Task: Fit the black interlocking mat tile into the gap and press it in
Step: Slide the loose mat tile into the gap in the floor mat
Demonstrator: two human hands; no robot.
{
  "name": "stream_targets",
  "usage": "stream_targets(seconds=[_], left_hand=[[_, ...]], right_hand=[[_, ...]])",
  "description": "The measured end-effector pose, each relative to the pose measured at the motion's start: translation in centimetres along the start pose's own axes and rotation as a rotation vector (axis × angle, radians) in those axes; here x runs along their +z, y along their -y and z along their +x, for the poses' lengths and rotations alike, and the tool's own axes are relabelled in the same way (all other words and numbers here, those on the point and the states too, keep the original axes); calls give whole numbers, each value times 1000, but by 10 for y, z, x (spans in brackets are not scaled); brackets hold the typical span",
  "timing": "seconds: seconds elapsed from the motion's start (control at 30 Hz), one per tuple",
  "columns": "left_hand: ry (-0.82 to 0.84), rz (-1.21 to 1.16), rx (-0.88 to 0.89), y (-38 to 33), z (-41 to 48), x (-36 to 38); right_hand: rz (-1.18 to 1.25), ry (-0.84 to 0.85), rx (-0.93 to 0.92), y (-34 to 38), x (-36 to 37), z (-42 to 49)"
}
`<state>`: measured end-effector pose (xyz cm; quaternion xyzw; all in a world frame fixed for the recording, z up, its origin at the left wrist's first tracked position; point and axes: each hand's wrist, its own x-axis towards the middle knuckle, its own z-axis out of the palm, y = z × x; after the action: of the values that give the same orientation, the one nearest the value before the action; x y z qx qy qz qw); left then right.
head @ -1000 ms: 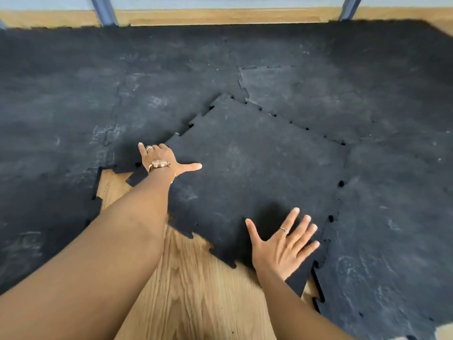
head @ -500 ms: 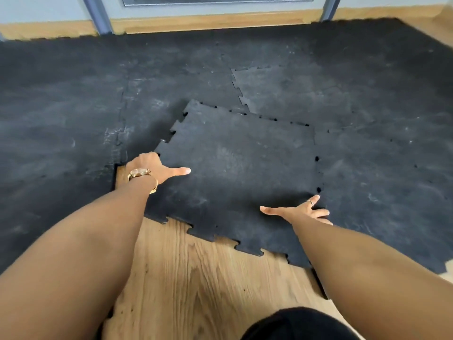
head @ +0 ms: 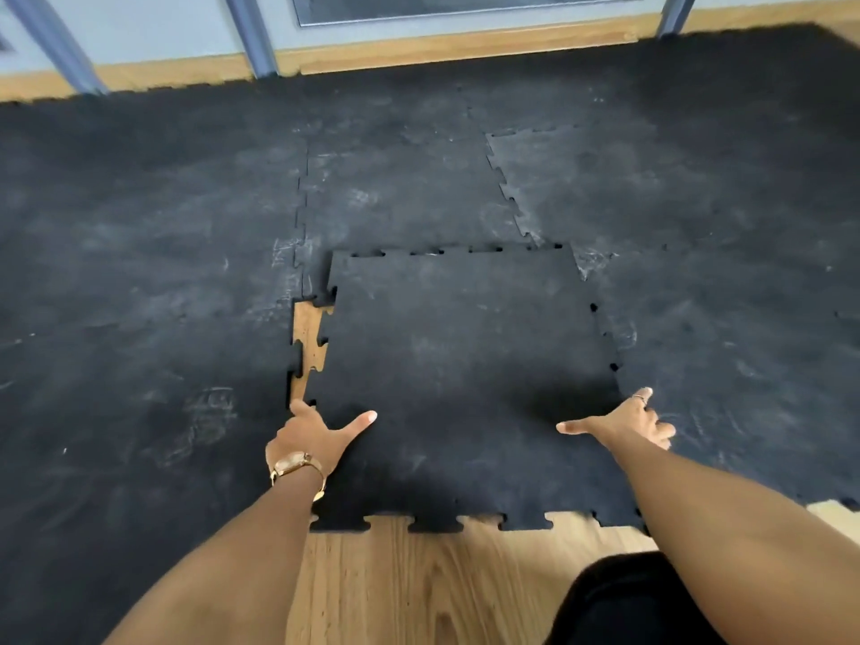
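The loose black interlocking mat tile [head: 465,365] lies almost square in the gap among the laid mats. A narrow strip of wood floor [head: 309,337] still shows along its left edge, and its far edge overlaps the neighbouring mat. My left hand [head: 312,439] grips the tile's left edge near the front, thumb on top and fingers tucked at the edge. At the tile's right edge my right hand [head: 623,423] holds on the same way, its thumb pointing inward over the tile.
Black laid mats [head: 139,318] cover the floor on the left, far and right sides. Bare wood floor [head: 419,588] lies in front of the tile's toothed near edge. My dark-clad knee [head: 619,598] is at the bottom right. A wooden baseboard [head: 465,39] and blue-grey posts [head: 251,34] line the far wall.
The tile has turned from a diagonal lie to square with the gap and slid down into it. Both hands moved along with it to its left and right edges.
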<state>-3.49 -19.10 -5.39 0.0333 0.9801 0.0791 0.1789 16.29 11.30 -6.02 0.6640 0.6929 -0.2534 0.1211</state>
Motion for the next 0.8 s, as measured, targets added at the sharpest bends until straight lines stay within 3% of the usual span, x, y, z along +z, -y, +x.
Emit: stream_targets(seconds=[0.27,0.43,0.57,0.8], left_hand=[[-22,73,-13,25,-11,-19],[26,58,-104,66,-38,12],[68,26,-143,65,-47,25],[103,33,-150,65,-54,22]], right_hand=[[-66,-3,74,10,6,-9],[-182,-41,-19,-9,20,-19],[-102,-80,-98,-22,11,-15],[102,0,-117,-30,-2,-7]])
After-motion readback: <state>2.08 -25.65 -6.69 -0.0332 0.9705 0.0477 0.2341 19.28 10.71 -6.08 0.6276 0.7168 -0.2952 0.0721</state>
